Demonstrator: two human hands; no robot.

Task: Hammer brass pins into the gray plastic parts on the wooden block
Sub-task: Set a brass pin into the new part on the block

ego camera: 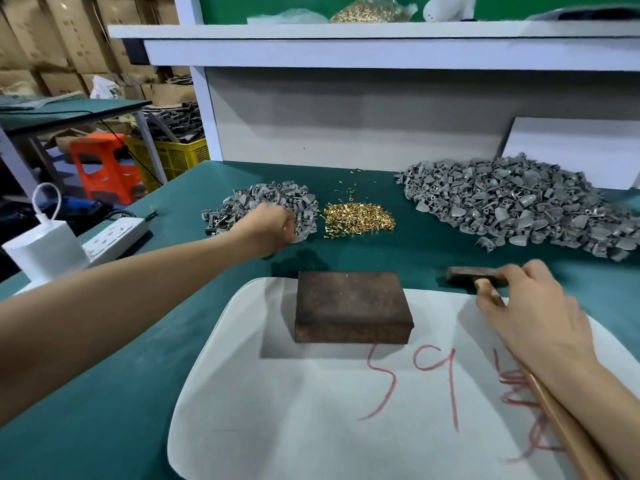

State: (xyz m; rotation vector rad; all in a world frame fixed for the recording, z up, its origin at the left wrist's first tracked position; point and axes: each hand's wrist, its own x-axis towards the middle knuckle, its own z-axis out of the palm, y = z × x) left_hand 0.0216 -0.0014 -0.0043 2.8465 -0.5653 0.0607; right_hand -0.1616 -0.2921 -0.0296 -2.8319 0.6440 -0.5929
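A dark brown wooden block (353, 304) lies on a white sheet (311, 410) at the table's front middle, with nothing on top of it. My left hand (268, 230) reaches into a small heap of gray plastic parts (273, 202), fingers curled among them; it is blurred. Right of that heap lies a pile of brass pins (358, 221). My right hand (530, 313) grips the wooden handle of a hammer, whose dark head (467, 275) rests on the table right of the block.
A large heap of gray parts (512, 206) fills the back right of the green table (104, 393). A white power strip (114, 237) and white charger (45, 249) sit at the left edge. A shelf (346, 32) overhangs the back.
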